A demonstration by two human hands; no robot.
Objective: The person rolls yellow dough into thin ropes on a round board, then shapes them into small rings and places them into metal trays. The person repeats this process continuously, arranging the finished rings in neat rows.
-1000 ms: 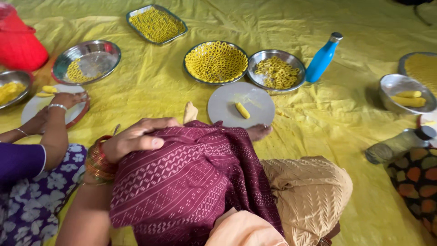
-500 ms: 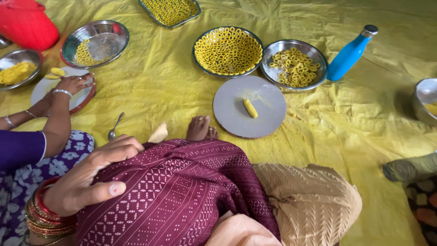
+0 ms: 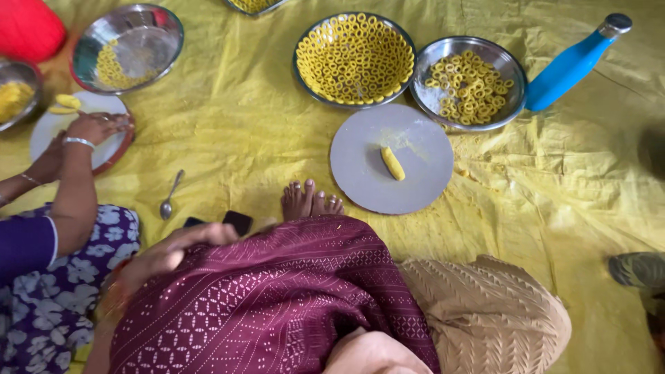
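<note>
Head view, counts: two steel bowls of yellow rings, one full, one sparser; one grey round board with a single dough log; one blue bottle; one spoon.
Left hand: blurry, lying on the maroon knee, touching a black phone-like thing; can't tell how far the fingers are spread.
Right hand: not visible.
Neighbour: a co-worker's hand presses on a white plate.
</note>
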